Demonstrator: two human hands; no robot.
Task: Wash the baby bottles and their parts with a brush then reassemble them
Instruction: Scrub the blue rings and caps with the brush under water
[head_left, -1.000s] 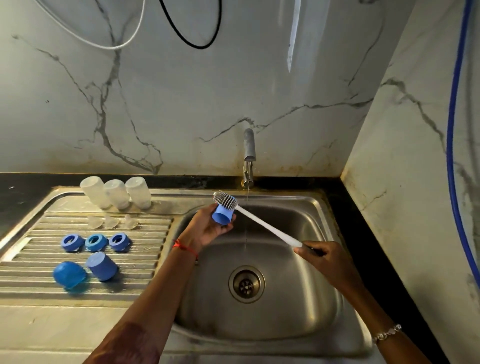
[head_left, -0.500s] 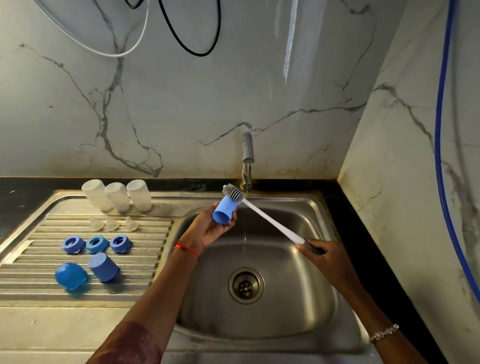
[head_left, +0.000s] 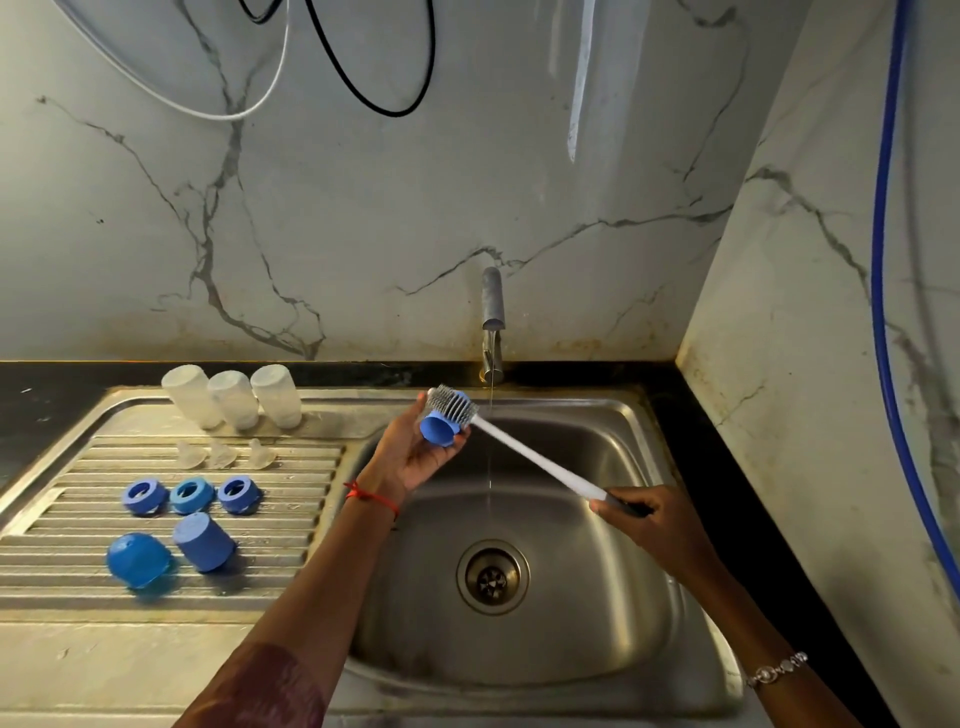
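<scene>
brush grip (head_left: 621, 505) mostly hidden, inside right hand (head_left: 657, 525)

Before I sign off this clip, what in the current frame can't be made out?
All in the head view:
- the blue cap in the left hand: the head of the brush covers its far side, so where the bristles touch is unclear.
- the brush grip: hidden inside the right hand.
- the clear teats: too small and see-through for detail.
- the drainboard: its left end is cut off by the frame edge.
</scene>
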